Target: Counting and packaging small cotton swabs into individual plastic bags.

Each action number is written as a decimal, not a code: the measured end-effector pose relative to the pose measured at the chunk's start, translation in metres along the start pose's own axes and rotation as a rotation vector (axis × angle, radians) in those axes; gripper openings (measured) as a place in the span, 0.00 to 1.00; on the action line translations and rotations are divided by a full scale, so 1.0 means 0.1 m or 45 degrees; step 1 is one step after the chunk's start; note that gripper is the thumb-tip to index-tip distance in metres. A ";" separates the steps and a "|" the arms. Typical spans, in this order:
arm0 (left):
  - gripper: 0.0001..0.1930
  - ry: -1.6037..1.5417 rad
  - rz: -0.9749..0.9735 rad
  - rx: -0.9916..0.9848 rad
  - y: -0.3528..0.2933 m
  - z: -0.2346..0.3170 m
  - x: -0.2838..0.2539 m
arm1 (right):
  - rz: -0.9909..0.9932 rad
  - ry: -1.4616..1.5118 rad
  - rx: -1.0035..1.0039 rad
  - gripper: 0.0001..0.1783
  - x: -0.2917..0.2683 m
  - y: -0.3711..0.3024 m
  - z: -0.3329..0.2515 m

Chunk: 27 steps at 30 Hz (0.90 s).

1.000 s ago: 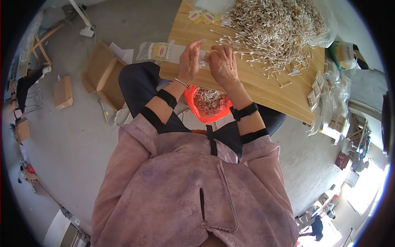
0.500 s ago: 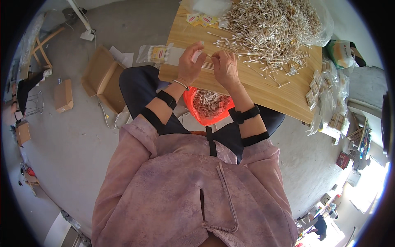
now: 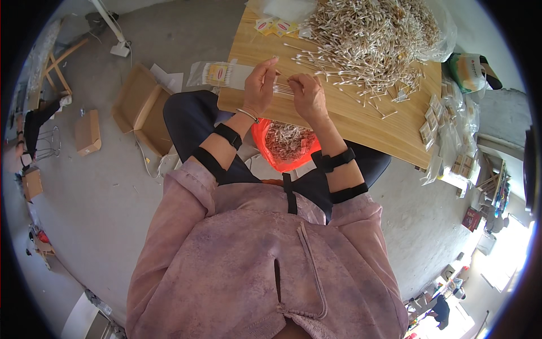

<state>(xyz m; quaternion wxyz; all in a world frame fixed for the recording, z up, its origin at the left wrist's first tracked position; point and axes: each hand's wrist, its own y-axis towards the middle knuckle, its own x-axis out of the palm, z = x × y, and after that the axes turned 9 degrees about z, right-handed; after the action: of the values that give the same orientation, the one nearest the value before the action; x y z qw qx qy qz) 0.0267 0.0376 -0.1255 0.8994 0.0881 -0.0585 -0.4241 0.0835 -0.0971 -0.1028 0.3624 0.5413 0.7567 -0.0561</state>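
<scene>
Above the table's near edge, a small row of cotton swabs (image 3: 283,88) bridges my two hands. My left hand (image 3: 260,89) is curled at the left end of the row, and its fingers partly hide what it grips. With bent fingers pinched together, my right hand (image 3: 310,100) holds the other end. Just left of my left hand lies a clear packet of cotton swabs (image 3: 217,73) with a yellow label. A large heap of loose cotton swabs (image 3: 372,42) covers the far right of the table.
Yellow cards (image 3: 275,26) lie near the wooden table's (image 3: 350,121) far left edge. A red bag (image 3: 261,141) of swabs hangs open below the near edge. Plastic-wrapped packs (image 3: 432,121) crowd the right side. An open cardboard box (image 3: 141,104) stands on the floor at left.
My right hand has shifted slightly left and down, its fingers bent over the swabs. My left hand has turned a little, its fingers and thumb closer together.
</scene>
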 end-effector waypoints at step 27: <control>0.10 -0.001 -0.044 0.165 0.00 -0.07 0.00 | -0.404 -0.169 -0.136 0.09 -0.61 -0.67 0.11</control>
<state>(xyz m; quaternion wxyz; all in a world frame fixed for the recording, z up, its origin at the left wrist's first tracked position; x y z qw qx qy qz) 0.0275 0.0386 -0.1322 0.8844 0.1470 -0.0848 -0.4348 0.0406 -0.1770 -0.0942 0.4266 0.3902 0.8088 -0.1079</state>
